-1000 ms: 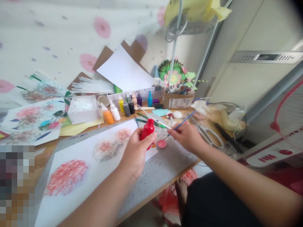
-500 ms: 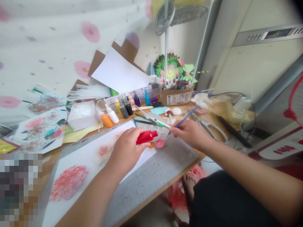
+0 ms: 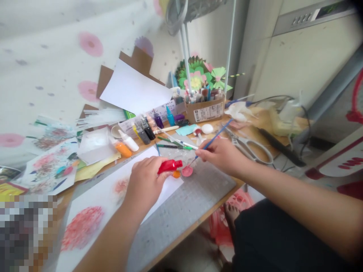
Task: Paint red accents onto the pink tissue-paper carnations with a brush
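In my left hand (image 3: 147,179) lies a red paint bottle (image 3: 169,166), tilted on its side with its uncapped neck toward the right. My right hand (image 3: 217,153) pinches a blue paintbrush (image 3: 214,139), its tip down by a pink paint puddle (image 3: 187,171). An orange paint blob (image 3: 176,174) sits beside the puddle, just under the bottle's neck. Beneath my left hand is a white sheet (image 3: 110,211) bearing a red flower painting (image 3: 82,227) and a fainter bloom. The sheet rests on a grey cutting mat (image 3: 195,204).
Several paint bottles (image 3: 130,140) stand along the back of the desk. A cardboard box (image 3: 204,110) holds brushes. Scissors (image 3: 258,149) and a black-handled tool (image 3: 279,149) lie to the right. Green pens (image 3: 174,146) lie behind the paint. Painted sheets (image 3: 53,162) are at the left.
The view has shifted slightly. Both hands keep their holds, and the brush tip is now closer to the pink paint.
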`<action>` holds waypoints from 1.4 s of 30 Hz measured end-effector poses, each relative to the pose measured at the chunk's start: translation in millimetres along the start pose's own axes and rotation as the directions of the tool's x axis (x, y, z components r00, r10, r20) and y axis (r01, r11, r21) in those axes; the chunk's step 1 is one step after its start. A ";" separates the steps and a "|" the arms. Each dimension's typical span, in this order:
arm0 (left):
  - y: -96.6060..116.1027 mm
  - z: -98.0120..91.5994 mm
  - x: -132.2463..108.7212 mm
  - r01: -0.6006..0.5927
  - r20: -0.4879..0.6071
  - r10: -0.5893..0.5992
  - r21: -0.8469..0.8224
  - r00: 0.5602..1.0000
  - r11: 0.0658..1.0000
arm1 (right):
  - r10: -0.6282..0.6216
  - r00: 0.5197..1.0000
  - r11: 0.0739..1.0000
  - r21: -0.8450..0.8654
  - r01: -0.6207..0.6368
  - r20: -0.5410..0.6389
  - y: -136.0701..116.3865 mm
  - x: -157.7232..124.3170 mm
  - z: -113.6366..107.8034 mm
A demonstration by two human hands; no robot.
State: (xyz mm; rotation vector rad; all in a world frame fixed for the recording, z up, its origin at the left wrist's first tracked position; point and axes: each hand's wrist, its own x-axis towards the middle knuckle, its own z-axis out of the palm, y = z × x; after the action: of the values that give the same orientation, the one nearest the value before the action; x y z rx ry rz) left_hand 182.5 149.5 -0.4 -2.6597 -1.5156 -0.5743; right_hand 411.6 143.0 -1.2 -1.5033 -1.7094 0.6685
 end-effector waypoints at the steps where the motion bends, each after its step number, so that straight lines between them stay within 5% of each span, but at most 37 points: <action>1: -0.4 -0.5 0.1 0.009 0.003 -0.009 -0.014 1.000 1.000 | 0.000 1.000 1.000 0.004 0.000 -0.009 -0.8 -0.3 -0.8; 11: -0.2 -1.3 0.2 0.047 -0.085 -0.056 -0.111 0.995 0.993 | 0.010 0.999 1.000 0.017 -0.009 -0.036 -7.8 -2.5 -5.0; 42: 2.1 -4.2 1.1 0.107 0.035 -0.108 0.033 0.994 0.994 | -0.004 0.999 1.000 0.006 0.004 -0.048 -10.4 -4.6 -4.7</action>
State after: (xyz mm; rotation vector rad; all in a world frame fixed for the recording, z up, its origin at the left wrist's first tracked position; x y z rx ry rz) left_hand 183.5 148.5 4.2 -2.5929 -1.6713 -0.5047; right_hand 409.4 136.2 8.9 -1.5001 -1.6729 0.6302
